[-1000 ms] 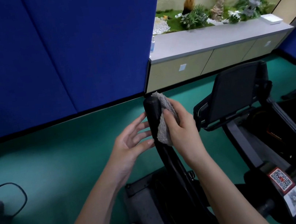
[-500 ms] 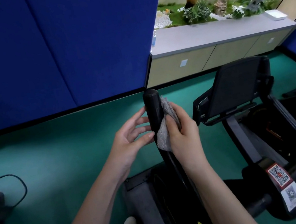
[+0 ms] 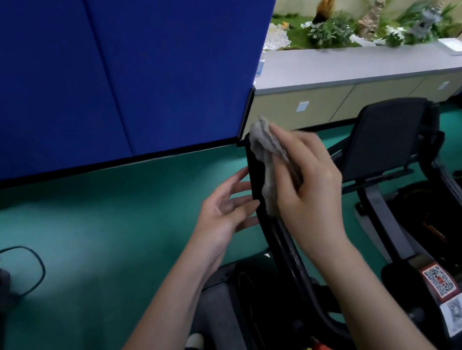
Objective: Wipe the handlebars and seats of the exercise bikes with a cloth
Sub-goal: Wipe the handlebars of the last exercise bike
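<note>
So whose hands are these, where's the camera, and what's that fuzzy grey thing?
The camera sits on the person's head and looks down, so you see their two arms as if they were your own. There is only this one view.

The right hand grips a crumpled grey cloth and presses it against the top of an upright black handlebar of an exercise bike. That is the wiping. The left hand is open and holds nothing. Its straight fingers reach to the bar's other side.

To the right stands a second black exercise machine with a square-patterned code sticker. Underneath is a green floor, with a black cable lying on it at the left. Behind are blue wall panels and a pale cabinet with plants on top.
</note>
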Available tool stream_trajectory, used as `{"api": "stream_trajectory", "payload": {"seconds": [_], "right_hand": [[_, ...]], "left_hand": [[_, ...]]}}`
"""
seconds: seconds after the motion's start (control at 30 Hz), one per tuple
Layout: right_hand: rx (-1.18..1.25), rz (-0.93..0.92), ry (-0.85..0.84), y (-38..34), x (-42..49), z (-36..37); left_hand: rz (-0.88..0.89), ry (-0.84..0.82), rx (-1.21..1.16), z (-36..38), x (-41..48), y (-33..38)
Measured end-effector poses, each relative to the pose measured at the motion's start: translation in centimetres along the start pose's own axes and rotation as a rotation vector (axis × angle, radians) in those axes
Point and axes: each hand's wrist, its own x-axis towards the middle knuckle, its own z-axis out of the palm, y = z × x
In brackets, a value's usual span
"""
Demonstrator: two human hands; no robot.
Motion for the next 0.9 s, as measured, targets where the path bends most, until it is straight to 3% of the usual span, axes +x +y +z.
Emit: {"api": "stream_trajectory", "payload": {"seconds": [0.2, 0.47, 0.63, 0.9], "right_hand": [[-0.232, -0.312, -0.334, 1.1, 2.9, 0.9], [-0.300, -0.447, -0.754, 1.0, 4.1, -0.3], [-0.300, -0.504, -0.824, -0.9, 6.8, -0.1], [-0.769, -0.644, -1.165, -2.0, 8.0, 2.0]], "left_hand": [[-0.048, 0.027, -0.066, 0.3, -0.7, -0.5], [-0.104, 0.073, -0.228, 0.6, -1.7, -2.4], [-0.105, 0.084, -0.267, 0.8, -1.7, -2.4], [-0.171, 0.052, -0.310, 0.6, -2.4, -2.6]]}}
